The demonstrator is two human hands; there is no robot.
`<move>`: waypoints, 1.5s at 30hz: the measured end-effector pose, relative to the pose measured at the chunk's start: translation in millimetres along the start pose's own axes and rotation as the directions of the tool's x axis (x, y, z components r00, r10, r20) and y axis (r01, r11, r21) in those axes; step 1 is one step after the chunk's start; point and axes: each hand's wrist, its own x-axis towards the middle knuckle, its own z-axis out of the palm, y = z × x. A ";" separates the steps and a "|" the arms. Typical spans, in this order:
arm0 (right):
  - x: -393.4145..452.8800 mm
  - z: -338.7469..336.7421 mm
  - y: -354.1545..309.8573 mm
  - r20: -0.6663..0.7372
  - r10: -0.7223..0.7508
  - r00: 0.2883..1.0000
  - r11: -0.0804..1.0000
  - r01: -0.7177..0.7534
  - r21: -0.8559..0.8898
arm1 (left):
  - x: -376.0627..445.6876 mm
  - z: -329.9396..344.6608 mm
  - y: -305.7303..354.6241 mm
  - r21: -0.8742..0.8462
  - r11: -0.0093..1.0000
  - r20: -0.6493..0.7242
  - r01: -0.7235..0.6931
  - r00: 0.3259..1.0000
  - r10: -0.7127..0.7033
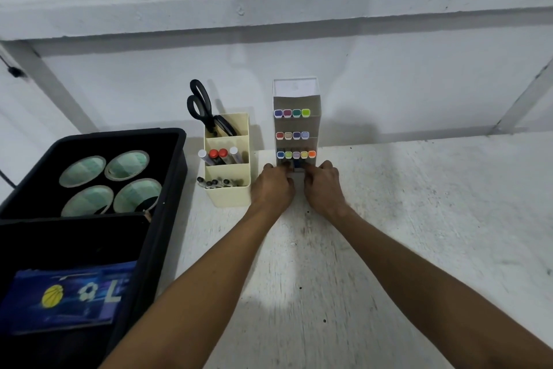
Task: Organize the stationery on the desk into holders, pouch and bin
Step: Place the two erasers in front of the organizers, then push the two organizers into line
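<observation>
A tall clear tiered marker holder [317, 129] stands at the back of the white desk, with rows of coloured marker caps [295, 154] showing. My left hand [273, 186] and my right hand [323, 184] both reach its bottom tier, fingers curled around dark markers [294, 166] at its base. To the left stands a cream pen holder [232, 198] with black scissors [203, 108], red and white capped markers [218, 154] and dark pens [214, 182].
A black bin [176, 165] at the left holds tape rolls [110, 183] and a blue pouch [67, 297] with a ball print. The white wall runs close behind the holders. The desk surface [419, 219] stretches to the right.
</observation>
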 end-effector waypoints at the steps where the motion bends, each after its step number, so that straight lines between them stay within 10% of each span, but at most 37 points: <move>1: 0.2 0.3 -0.4 0.006 0.002 1.000 1.000 -0.002 -0.010 | 0.8 0.5 -0.2 -0.001 1.000 0.008 0.006 1.000 -0.006; 23: -3.5 -3.5 4.2 0.065 -0.029 0.997 1.000 0.029 0.011 | -10.7 -9.7 0.1 -0.045 0.997 0.139 -0.055 0.988 0.061; 33: -22.2 -61.6 -10.7 -0.396 -0.164 0.903 0.921 0.284 0.267 | -66.7 -116.7 3.7 -0.190 0.968 -0.314 -0.162 0.945 0.096; 38: -6.5 -80.4 -27.2 -0.358 -0.092 0.929 0.876 0.246 0.414 | -46.8 -166.6 -35.5 -0.275 0.961 -0.542 -0.040 0.832 -0.121; 45: 18.1 -78.5 -34.8 -0.006 0.038 0.999 0.805 -0.027 0.593 | -16.2 -169.1 -60.4 -0.512 0.834 -0.037 0.205 0.965 -0.260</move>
